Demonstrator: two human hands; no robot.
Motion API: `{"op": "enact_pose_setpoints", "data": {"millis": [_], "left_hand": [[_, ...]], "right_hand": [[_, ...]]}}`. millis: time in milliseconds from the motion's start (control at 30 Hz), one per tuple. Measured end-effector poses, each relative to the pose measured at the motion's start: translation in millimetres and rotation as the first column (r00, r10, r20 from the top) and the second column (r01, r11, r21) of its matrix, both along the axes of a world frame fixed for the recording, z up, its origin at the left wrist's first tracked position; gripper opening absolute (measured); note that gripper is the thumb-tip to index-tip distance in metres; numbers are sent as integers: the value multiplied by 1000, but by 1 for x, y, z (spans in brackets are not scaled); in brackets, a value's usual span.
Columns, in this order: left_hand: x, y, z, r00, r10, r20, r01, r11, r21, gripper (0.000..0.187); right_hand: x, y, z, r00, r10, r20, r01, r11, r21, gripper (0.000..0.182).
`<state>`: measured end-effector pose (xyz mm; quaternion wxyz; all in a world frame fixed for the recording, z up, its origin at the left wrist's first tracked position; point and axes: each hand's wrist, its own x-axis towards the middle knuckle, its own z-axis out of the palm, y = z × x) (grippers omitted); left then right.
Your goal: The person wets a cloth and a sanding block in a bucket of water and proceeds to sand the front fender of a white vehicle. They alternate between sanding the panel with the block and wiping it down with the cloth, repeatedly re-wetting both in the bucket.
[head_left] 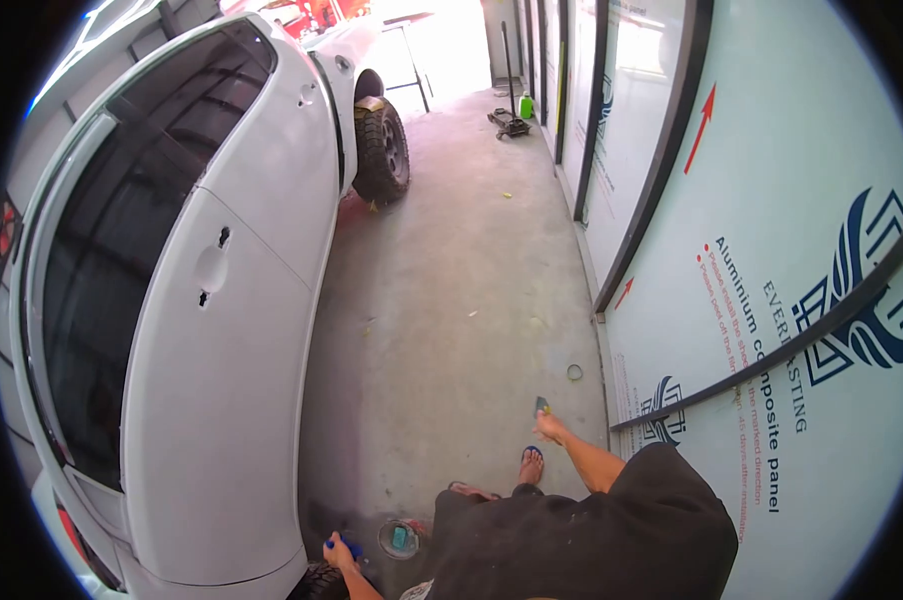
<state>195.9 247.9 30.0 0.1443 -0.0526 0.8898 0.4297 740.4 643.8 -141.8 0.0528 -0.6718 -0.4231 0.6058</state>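
Observation:
My left hand (339, 553), at the bottom near the white car's rear wheel (316, 582), is closed round a small blue object (355, 548) whose kind I cannot make out. Just to its right, a round bucket (380, 540) on the floor contains a teal block (399, 538) that looks like a sponge. Held out over the floor, my right hand (549, 426) grips a small, dark, flat piece (541, 404), too small to identify. The white car's rear door (236, 400) rises on the left, with dark holes around its handle recess.
Wall panels (691, 330) in printed film line the right side, crossed by a dark strip (771, 360). Ahead stand the car's front wheel (379, 150), a floor jack (509, 125) and a green container (525, 106). A small ring (574, 372) lies near the wall.

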Motion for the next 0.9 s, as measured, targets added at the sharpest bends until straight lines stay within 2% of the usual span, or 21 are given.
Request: {"op": "enact_pose_setpoints", "data": {"millis": [100,133,167,200,233,267,333,400,433,500,533,567,600,667,733,800,900], "left_hand": [[1,85,-21,965,-263,-3,262,959,108,27],[29,121,5,952,-305,-35,307,942,133,22],[27,147,-21,918,-389,-84,397,905,153,20],[47,178,-14,888,-454,-74,459,867,195,23],[66,210,-13,862,-497,-98,506,848,154,26],[88,241,-14,854,-509,-104,520,836,173,30],[132,282,6,772,-594,-226,634,741,221,41],[157,304,9,635,-734,-240,771,585,250,59],[165,303,3,625,-750,-214,777,571,266,62],[160,304,-2,602,-777,-184,789,544,285,70],[147,299,4,661,-742,-111,720,585,373,67],[134,287,9,710,-703,-29,636,624,454,65],[123,274,15,748,-661,62,537,658,529,63],[97,250,18,793,-599,114,464,714,523,65],[84,232,34,812,-539,223,342,750,567,65],[76,226,76,784,-496,373,171,750,639,63],[61,203,37,724,-492,484,-87,631,771,61]], "right_hand": [[-82,30,41,962,102,-252,-112,993,-26,74],[-111,29,59,928,112,-356,-145,987,-67,76],[-138,28,80,885,119,-451,-184,978,-101,77],[-167,20,93,848,89,-522,-199,967,-159,76],[-193,12,107,808,54,-587,-219,952,-215,75],[-213,10,130,804,-5,-595,-214,931,-297,74],[-256,0,183,791,-133,-597,-207,860,-466,72],[-292,16,162,769,-237,-594,-151,835,-529,65],[-300,20,159,756,-289,-587,-124,818,-562,62],[-303,27,165,866,-151,-476,-139,843,-520,54],[-302,32,173,906,-77,-416,-155,854,-496,50],[-298,34,181,881,37,-471,-284,838,-466,42],[-303,33,186,855,153,-496,-391,819,-420,41],[-313,32,192,764,379,-522,-591,736,-330,40],[-339,22,194,650,482,-588,-746,550,-374,44],[-367,15,194,397,613,-683,-918,249,-310,43],[-398,2,225,228,601,-766,-971,83,-225,46]]}}
